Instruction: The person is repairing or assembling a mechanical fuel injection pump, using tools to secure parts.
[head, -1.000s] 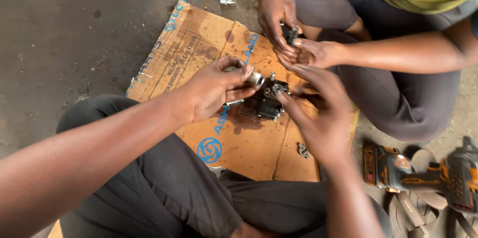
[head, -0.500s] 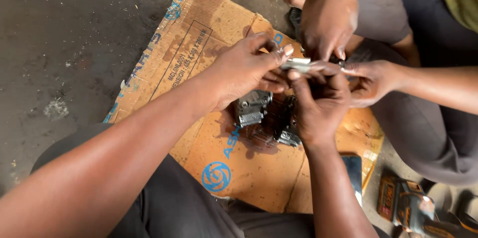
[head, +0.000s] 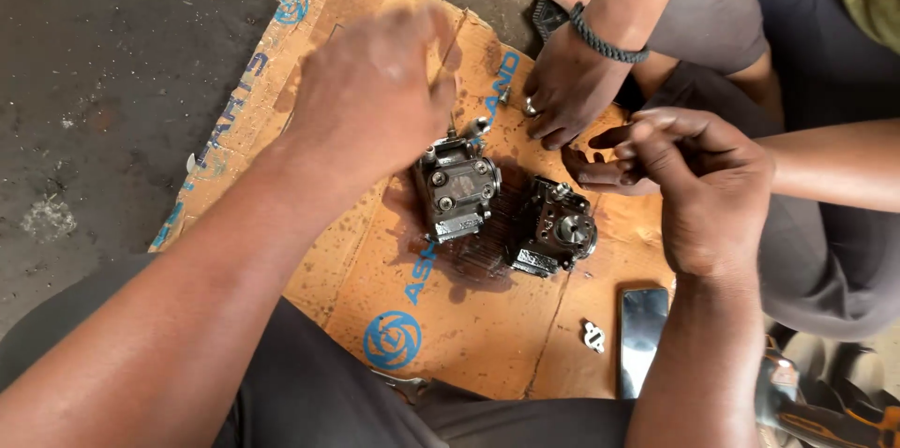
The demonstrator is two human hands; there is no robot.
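We see two small dark metal engine parts lying side by side on the oil-stained cardboard sheet (head: 469,317). The left housing (head: 457,187) is boxy, flat face up, showing several screw heads. The right housing (head: 555,228) is finned, its round bore facing upward. The two lie near each other, apart.

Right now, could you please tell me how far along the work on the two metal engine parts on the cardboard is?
Done: the two grey metal engine parts lie apart on the brown cardboard sheet. In hand: the left hand hovers over the left part, holding a thin pin; the right hand is raised beside another person's hands. Left: both parts lie open, unjoined.
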